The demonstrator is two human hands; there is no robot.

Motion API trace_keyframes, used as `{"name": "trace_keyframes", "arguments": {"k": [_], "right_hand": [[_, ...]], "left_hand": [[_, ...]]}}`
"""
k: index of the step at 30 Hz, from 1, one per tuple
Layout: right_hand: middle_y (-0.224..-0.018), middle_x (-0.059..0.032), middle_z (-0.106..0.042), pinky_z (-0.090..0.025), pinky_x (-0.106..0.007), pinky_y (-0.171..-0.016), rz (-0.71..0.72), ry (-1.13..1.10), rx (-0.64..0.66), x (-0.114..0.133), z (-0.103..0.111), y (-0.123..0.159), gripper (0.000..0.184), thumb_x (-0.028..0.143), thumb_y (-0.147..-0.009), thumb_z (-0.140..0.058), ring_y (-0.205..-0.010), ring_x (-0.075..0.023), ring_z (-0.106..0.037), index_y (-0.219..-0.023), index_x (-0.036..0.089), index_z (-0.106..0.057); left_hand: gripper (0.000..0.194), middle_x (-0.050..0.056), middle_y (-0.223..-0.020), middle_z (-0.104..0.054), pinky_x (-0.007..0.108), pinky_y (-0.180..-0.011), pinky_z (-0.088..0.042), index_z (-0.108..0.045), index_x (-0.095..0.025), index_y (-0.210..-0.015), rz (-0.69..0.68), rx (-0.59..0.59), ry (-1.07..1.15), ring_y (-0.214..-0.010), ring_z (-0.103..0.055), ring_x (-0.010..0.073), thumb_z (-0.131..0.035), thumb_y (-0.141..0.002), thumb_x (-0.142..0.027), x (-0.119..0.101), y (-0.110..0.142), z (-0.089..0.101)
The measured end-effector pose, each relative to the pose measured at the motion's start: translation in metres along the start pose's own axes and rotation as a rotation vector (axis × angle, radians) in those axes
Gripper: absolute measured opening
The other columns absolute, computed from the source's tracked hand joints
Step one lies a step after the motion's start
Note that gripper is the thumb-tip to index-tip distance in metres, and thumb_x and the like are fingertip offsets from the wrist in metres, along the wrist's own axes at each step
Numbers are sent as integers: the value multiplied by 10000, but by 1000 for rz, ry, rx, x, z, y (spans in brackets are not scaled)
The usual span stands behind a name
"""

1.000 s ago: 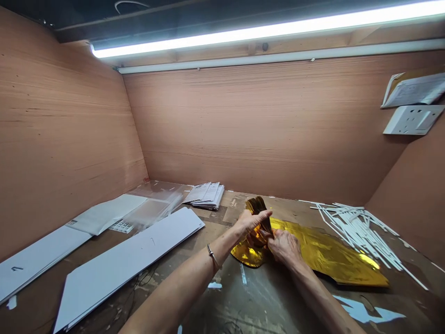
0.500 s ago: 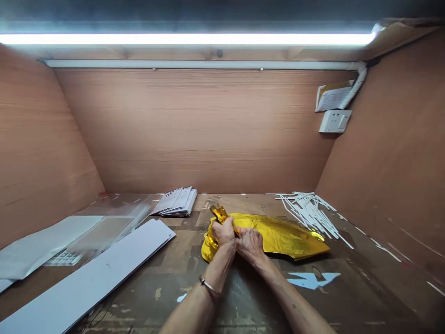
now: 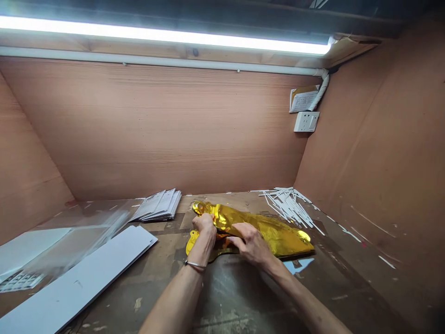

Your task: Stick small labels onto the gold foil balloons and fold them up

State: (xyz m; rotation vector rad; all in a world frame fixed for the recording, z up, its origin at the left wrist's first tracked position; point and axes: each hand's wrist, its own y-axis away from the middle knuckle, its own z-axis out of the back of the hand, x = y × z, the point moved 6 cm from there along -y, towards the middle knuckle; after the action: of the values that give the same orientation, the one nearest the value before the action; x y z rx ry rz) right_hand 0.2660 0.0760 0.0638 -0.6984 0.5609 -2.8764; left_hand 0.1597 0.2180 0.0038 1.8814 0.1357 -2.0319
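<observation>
A flat, deflated gold foil balloon (image 3: 267,227), creased and shiny, lies folded on the table in front of me. At its left end, the fingers of my left hand (image 3: 205,227) are curled around the foil, and the fingertips are partly hidden. My right hand (image 3: 252,243) is at the middle of its near edge, fingers on top and thumb lower at the fold, with foil between them. The foil gapes between my two hands and shows a darker orange inside. A small rounded tab with a hole sticks out left of my left wrist.
Thin white sticks (image 3: 292,206) lie in a loose pile at the back right. A stack of printed cards (image 3: 158,205) sits at the back left. Nearer are a long white board (image 3: 83,278) and clear plastic sleeves (image 3: 93,236). Wooden panels enclose the table.
My hands, earlier close together on a bunched, upright end of foil, are now farther apart. The foil has spread open between them. The view has turned slightly right.
</observation>
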Motion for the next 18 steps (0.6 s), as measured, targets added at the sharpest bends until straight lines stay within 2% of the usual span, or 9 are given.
{"name": "trace_keyframes", "arguments": {"k": [4,5,7,9,11,12,13,15,18], "right_hand": [[-996,-51,-594,-392,-233,-816,113,-72,7,15,7,42,231,263,-813,-425,-931,-142,-522,-970,191,-578],[-1000,-55,-595,-395,-246,-829,118,-51,0,14,8,52,234,259,-813,-421,-942,-150,-521,-969,191,-582],[-1003,-73,-595,-389,-286,-859,74,25,-105,-1,17,65,244,272,-815,-417,-959,-173,-517,-970,180,-581],[-1048,-101,-569,-365,-325,-893,-47,113,-290,-34,38,74,289,319,-807,-429,-1002,-198,-494,-1012,157,-554],[-1151,-138,-493,-331,-359,-924,-234,170,-455,-84,64,83,435,396,-768,-468,-1078,-231,-435,-1107,125,-487],[-1185,-154,-460,-324,-376,-926,-340,169,-493,-112,75,87,523,438,-733,-495,-1106,-253,-407,-1140,112,-460],[-1196,-169,-446,-322,-388,-924,-436,128,-471,-139,82,90,598,473,-698,-516,-1116,-271,-397,-1157,97,-446],[-1189,-184,-457,-330,-393,-915,-571,-75,-325,-187,82,93,692,520,-660,-524,-1110,-284,-411,-1182,77,-426],[-1217,-177,-443,-321,-382,-926,-616,-431,-168,-225,70,90,772,566,-668,-488,-1126,-266,-409,-1253,85,-341]], "left_hand": [[173,16,-581,-566,183,-463,-431,-541,-104,-722,37,-20,173,-602,-591,149,-501,-571,-31,-35,16,-16],[192,17,-597,-575,180,-470,-433,-550,-96,-736,33,-10,209,-605,-594,146,-509,-562,-24,-45,20,-21],[228,24,-633,-594,178,-480,-436,-566,-88,-754,21,12,268,-611,-599,145,-533,-539,-19,-62,27,-27],[256,32,-669,-610,179,-487,-440,-578,-91,-765,12,28,307,-622,-603,147,-554,-520,-21,-75,32,-30],[268,34,-697,-618,179,-495,-445,-583,-96,-769,6,40,331,-635,-607,147,-566,-511,-28,-84,36,-30],[271,34,-707,-620,179,-501,-448,-583,-98,-769,2,47,343,-638,-608,146,-570,-507,-30,-89,38,-30],[273,32,-710,-620,181,-506,-452,-582,-97,-768,-3,57,363,-636,-608,144,-570,-504,-29,-93,40,-30],[275,25,-696,-613,190,-519,-459,-576,-95,-759,-16,92,436,-617,-603,136,-557,-497,-14,-104,46,-32],[269,6,-615,-577,222,-527,-467,-567,-88,-715,-39,163,590,-540,-572,116,-532,-473,25,-124,58,-37]]}}
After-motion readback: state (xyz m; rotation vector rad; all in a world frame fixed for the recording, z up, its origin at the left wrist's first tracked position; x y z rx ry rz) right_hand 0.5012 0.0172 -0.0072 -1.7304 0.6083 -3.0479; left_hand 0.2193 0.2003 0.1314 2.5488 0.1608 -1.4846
